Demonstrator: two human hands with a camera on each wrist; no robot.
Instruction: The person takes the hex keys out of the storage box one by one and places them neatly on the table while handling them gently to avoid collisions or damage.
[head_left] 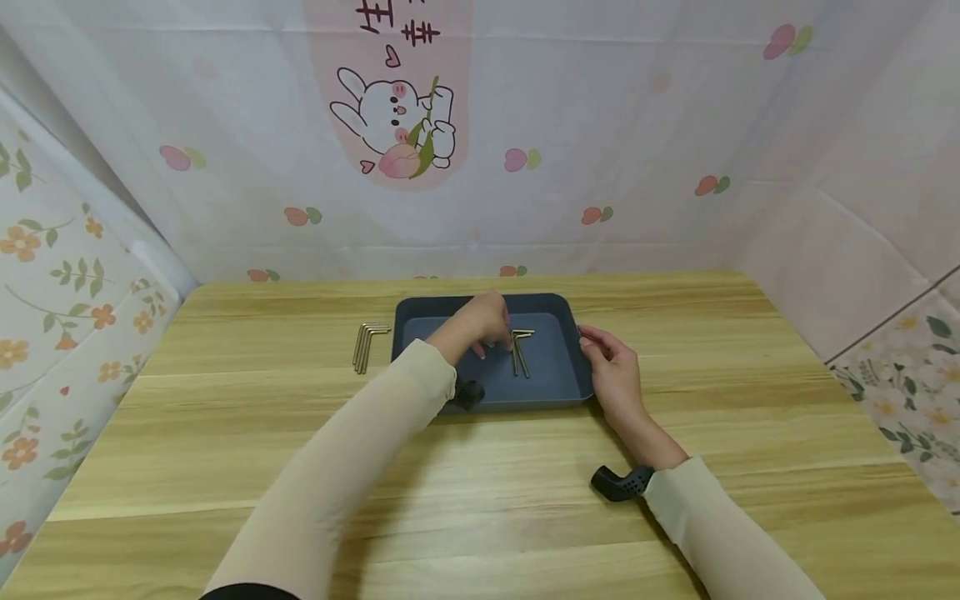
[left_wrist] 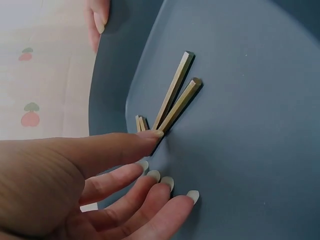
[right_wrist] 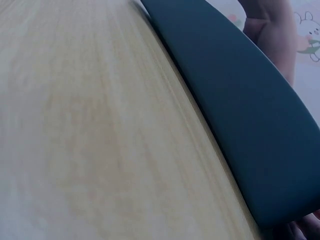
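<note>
Two brass-coloured hex keys [head_left: 522, 357] lie crossing at their bent ends on the floor of a dark blue-grey tray [head_left: 551, 379]. My left hand [head_left: 480, 323] reaches into the tray just left of them. In the left wrist view its thumb [left_wrist: 120, 149] lies across the near part of the hex keys [left_wrist: 173, 91], hiding some of them. The other fingers are loosely bent below, apart from the thumb. My right hand [head_left: 618, 377] holds the tray's right wall, thumb at the rim. Only its fingertips show in the right wrist view, at the lower right corner.
Several more hex keys [head_left: 362, 350] lie side by side on the wooden table [head_left: 495, 500], left of the tray. A printed cloth [head_left: 600, 108] hangs behind the table. Black wrist devices [head_left: 621, 483] are on both arms.
</note>
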